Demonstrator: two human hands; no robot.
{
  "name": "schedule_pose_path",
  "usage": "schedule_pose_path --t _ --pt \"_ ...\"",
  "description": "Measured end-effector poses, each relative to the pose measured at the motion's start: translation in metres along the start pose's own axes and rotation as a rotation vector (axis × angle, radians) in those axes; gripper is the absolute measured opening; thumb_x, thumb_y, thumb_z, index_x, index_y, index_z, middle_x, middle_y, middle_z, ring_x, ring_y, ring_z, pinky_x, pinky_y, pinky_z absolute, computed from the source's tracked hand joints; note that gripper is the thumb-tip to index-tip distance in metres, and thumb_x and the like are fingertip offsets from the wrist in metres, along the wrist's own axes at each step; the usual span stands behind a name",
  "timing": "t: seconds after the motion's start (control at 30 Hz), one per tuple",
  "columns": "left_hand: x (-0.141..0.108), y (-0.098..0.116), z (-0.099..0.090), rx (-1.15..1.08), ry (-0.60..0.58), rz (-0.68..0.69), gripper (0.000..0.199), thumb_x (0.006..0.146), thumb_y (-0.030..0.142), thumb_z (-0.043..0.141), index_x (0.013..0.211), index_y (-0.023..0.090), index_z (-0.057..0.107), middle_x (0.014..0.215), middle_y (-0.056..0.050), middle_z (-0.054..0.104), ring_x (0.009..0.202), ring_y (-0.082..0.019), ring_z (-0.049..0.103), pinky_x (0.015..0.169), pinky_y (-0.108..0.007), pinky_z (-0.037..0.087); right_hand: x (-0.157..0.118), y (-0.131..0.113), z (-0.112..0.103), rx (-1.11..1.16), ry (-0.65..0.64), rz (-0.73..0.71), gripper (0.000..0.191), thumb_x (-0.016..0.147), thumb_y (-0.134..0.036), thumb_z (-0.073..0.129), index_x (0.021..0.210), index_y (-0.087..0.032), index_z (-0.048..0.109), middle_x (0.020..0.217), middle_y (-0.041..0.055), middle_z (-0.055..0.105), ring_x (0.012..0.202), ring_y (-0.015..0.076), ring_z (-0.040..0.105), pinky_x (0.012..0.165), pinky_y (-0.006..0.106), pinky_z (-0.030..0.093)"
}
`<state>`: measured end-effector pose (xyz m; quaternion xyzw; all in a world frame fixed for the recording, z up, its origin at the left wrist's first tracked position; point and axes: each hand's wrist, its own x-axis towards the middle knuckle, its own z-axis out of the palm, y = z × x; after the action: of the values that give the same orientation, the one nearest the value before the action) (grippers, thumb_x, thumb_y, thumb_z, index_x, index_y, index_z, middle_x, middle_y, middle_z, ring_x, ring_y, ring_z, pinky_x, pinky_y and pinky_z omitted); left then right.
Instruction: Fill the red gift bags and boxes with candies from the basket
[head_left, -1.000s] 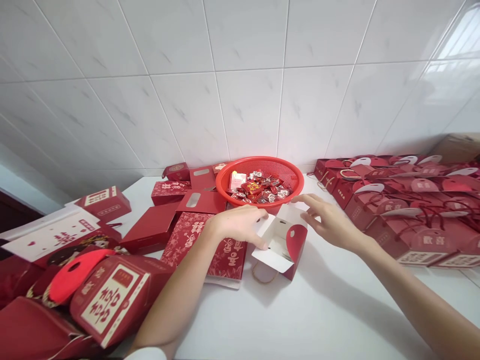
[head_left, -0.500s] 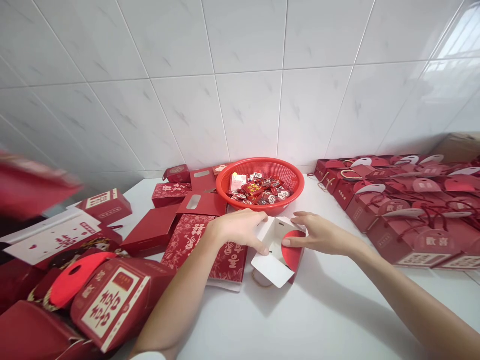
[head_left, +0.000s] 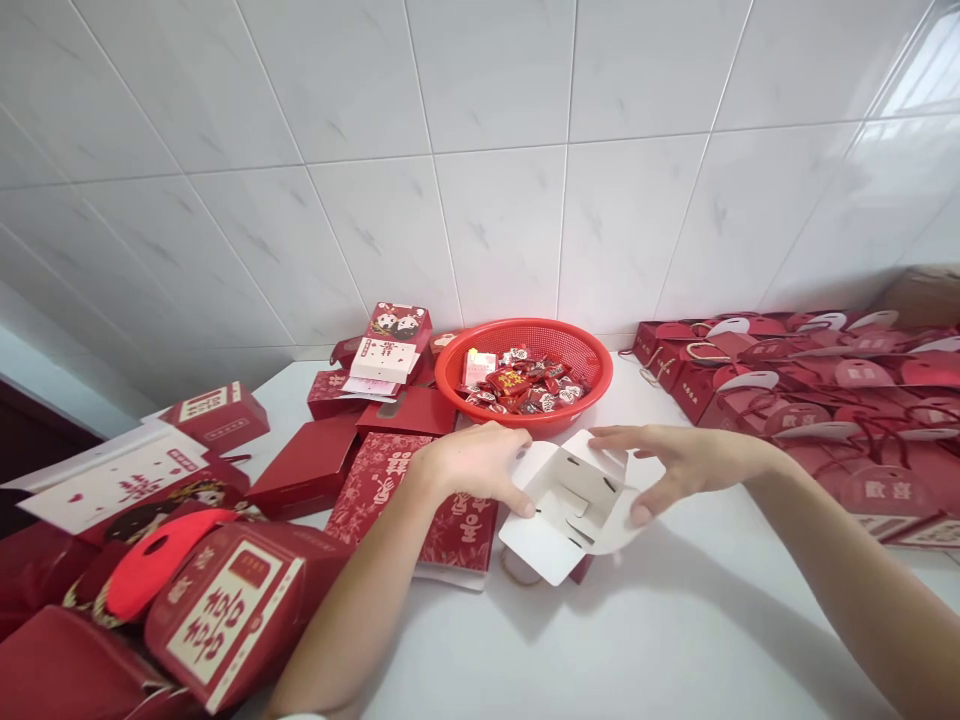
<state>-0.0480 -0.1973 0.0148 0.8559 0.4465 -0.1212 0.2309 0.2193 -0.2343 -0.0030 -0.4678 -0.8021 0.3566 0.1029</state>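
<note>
Box [head_left: 555,500], on the table [head_left: 637,640] at the basket's [head_left: 562,345] near side: its right flap [head_left: 616,525], leaning in before, is now turned out — the mouth lies wider open. Left hand [head_left: 480,462] clamps the left edge; right hand [head_left: 690,468] is spread, thumb against the flap

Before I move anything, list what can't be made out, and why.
Head view: most outer walls of the open box, behind its spread flaps.
Head view: part of the patterned red package, behind the left forearm.
Head view: bottom of the red basket, beneath wrapped sweets.
Head view: fine print on those sweets, too small.
Head view: right end of the brown carton, past the right edge.
</note>
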Motion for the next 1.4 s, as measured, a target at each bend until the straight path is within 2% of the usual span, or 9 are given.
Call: schedule_pose_path --t 0.2,0.33,0.47,0.63,0.8,0.87,0.97,1.1,1.4 --pt "0.003 -0.009 -0.004 -0.039 0.032 0.022 0.065 0.067 0.049 0.075 0.126 0.028 0.061 0.122 -0.006 0.066 0.11 -0.029 0.06 0.08 -0.03 0.048 0.002 0.017 0.025 0.094 -0.094 -0.048 0.089 0.066 -0.05 0.082 0.146 -0.029 0.049 0.136 0.007 0.061 0.122 0.0311 0.058 0.1 0.038 0.048" --pt "0.005 -0.019 -0.005 -0.072 0.117 0.045 0.059 0.07 0.041 0.074 0.127 0.031 0.064 0.119 -0.003 0.07 0.105 -0.026 0.064 0.079 -0.028 0.047 0.014 0.018 0.041 0.072 0.004 -0.041 0.096 0.07 -0.055 0.078 0.152 -0.026 0.038 0.139 0.0114 0.058 0.124 0.0328 0.056 0.102 0.042 0.045" --pt "-0.001 -0.023 -0.012 -0.066 0.122 0.018 0.053 0.072 0.039 0.071 0.125 0.031 0.068 0.106 -0.001 0.073 0.092 -0.024 0.066 0.072 -0.026 0.045 0.016 0.019 0.032 -0.051 0.073 0.011 0.105 0.064 -0.06 0.081 0.153 -0.024 0.038 0.144 0.0159 0.052 0.125 0.0362 0.055 0.101 0.043 0.046" --pt "-0.009 -0.024 -0.023 -0.093 0.259 0.053 0.046 0.083 0.042 0.062 0.126 0.026 0.069 0.103 -0.003 0.074 0.094 -0.023 0.067 0.075 -0.028 0.048 0.021 0.016 -0.005 -0.075 0.214 -0.09 0.064 0.078 -0.06 0.07 0.132 -0.027 0.063 0.128 0.01 0.066 0.114 0.0319 0.062 0.093 0.041 0.05" --pt "0.023 -0.028 -0.03 -0.173 0.479 0.174 0.037 0.087 0.036 0.058 0.117 0.019 0.07 0.119 -0.007 0.072 0.107 -0.023 0.066 0.094 -0.032 0.05 0.078 0.016 -0.037 -0.103 0.458 -0.015 0.029 0.091 -0.042 0.06 0.105 -0.021 0.073 0.101 0.0073 0.075 0.091 0.0247 0.07 0.083 0.036 0.053" --pt "0.046 -0.032 -0.032 -0.179 0.508 0.2 0.032 0.087 0.031 0.057 0.113 0.019 0.072 0.117 -0.006 0.073 0.107 -0.023 0.066 0.095 -0.032 0.051 0.112 0.021 -0.042 -0.232 0.417 0.091 0.028 0.092 -0.032 0.059 0.114 -0.02 0.07 0.111 0.0086 0.073 0.101 0.0249 0.068 0.086 0.034 0.052" --pt "0.081 -0.043 -0.034 -0.126 0.515 0.176 0.032 0.086 0.027 0.059 0.114 0.018 0.072 0.118 -0.007 0.073 0.113 -0.026 0.064 0.099 -0.035 0.05 0.157 0.032 -0.043 -0.345 0.306 0.205 0.057 0.079 -0.015 0.068 0.135 -0.018 0.059 0.135 0.013 0.062 0.121 0.0289 0.06 0.091 0.032 0.05" --pt "0.112 -0.06 -0.026 -0.105 0.44 0.074 0.042 0.086 0.022 0.059 0.127 0.016 0.066 0.133 -0.011 0.066 0.122 -0.028 0.061 0.104 -0.035 0.046 0.187 0.042 -0.04 -0.375 0.159 0.238 0.079 0.068 -0.01 0.074 0.142 -0.027 0.054 0.137 0.0094 0.061 0.116 0.0295 0.064 0.081 0.03 0.054" --pt "0.135 -0.072 -0.019 -0.066 0.367 -0.202 0.062 0.074 0.011 0.063 0.136 0.016 0.058 0.136 -0.015 0.063 0.122 -0.029 0.062 0.092 -0.03 0.05 0.189 0.047 -0.041 -0.44 0.262 0.291 0.019 0.082 -0.015 0.063 0.098 -0.015 0.071 0.11 0.0163 0.07 0.103 0.031 0.066 0.077 0.032 0.048"
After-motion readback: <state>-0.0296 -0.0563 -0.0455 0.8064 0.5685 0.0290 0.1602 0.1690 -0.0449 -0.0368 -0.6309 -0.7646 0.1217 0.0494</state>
